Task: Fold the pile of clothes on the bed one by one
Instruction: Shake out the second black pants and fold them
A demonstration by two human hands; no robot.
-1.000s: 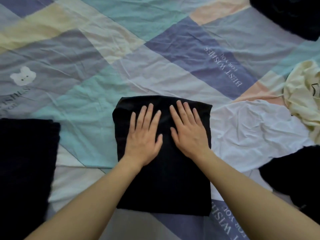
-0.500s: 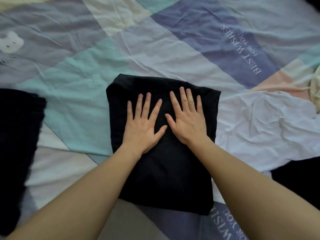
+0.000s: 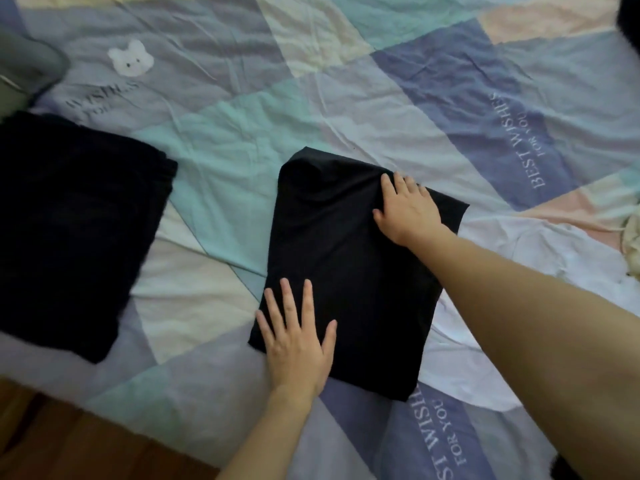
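Note:
A black garment (image 3: 349,268), folded into a rectangle, lies in the middle of the patchwork bed sheet (image 3: 242,140). My left hand (image 3: 298,337) lies flat with spread fingers on its near left corner. My right hand (image 3: 407,209) presses on its far edge, fingertips curling over the top fold; the fabric bulges slightly at the far left corner. To the left lies another folded dark garment (image 3: 72,230). At the right a crumpled white garment (image 3: 540,258) lies partly under my right forearm, with a cream garment (image 3: 632,244) at the frame edge.
The bed's near edge and a wooden floor (image 3: 69,441) show at the bottom left. A grey object (image 3: 24,71) sits at the far left. Something black (image 3: 630,26) lies in the top right corner, and another dark shape (image 3: 568,469) at the bottom right.
Both hands have left the garment's centre: the left slid back to the near left corner, the right went forward to the far edge. The view swung left, showing more of the folded dark garment.

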